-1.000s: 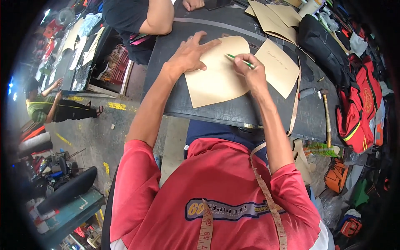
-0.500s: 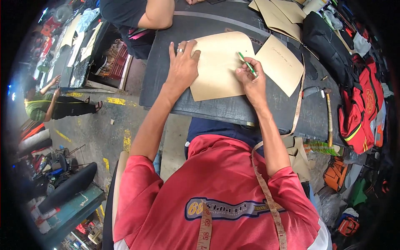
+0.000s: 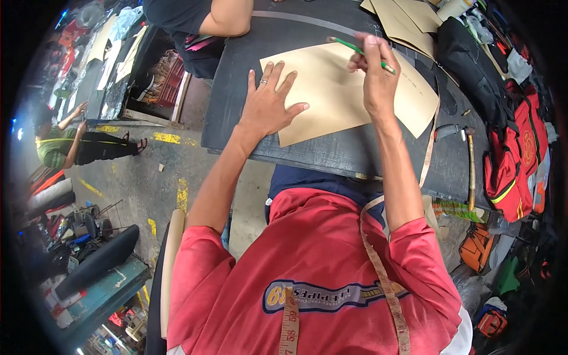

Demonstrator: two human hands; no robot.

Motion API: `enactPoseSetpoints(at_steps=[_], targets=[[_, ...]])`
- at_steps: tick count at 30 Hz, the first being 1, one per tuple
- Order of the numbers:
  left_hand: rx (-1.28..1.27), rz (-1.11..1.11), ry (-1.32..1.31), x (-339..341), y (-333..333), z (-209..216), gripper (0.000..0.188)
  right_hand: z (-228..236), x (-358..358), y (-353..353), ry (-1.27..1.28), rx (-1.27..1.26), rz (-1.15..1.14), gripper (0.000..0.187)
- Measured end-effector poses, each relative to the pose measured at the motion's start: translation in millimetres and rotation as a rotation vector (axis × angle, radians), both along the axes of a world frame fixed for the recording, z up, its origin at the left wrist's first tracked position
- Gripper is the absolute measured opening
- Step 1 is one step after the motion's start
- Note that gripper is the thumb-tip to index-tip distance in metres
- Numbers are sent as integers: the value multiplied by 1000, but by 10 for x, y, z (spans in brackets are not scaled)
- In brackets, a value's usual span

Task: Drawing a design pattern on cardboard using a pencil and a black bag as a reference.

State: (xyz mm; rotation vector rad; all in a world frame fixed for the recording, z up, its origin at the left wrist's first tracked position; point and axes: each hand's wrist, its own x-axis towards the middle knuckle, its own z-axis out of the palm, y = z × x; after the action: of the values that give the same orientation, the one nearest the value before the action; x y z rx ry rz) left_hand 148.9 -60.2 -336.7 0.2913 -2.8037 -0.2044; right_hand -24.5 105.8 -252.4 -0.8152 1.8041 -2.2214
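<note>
My R hand (image 3: 378,78) pinches green pen (image 3: 348,44), axis 10–4 o'clk; brown paper sheet (image 3: 325,92) at its 8, L hand (image 3: 269,111) splayed atop.

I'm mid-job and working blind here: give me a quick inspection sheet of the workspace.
Surface: dark table, scuffed.
Job's things: large brown sheet; handwritten sheet to its right; green writing tool.
Clutter: hammer, black bag and red bag on the right; measuring tape near them.
Hands: left hand spread on the large brown sheet; right hand grips the green writing tool.
Cables: nothing seen.
Surroundings: co-worker's arm at the far-left corner; another person standing left; yellow floor markings.
</note>
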Motion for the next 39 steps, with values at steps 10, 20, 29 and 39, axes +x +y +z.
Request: enactPoseSetpoints(at_steps=[10,20,29,39], targets=[[50,34,8,-25,9,4,96,-903,505,-77,76,304,17,12],[79,63,-24,-45,7,39,88,-850,512,-134,164,401,53,18],[30,75,47,-58,-17,-79,55,-884,526,-146,175,394,55,21],[6,80,55,-71,8,-74,46,-884,510,-195,196,369,70,19]])
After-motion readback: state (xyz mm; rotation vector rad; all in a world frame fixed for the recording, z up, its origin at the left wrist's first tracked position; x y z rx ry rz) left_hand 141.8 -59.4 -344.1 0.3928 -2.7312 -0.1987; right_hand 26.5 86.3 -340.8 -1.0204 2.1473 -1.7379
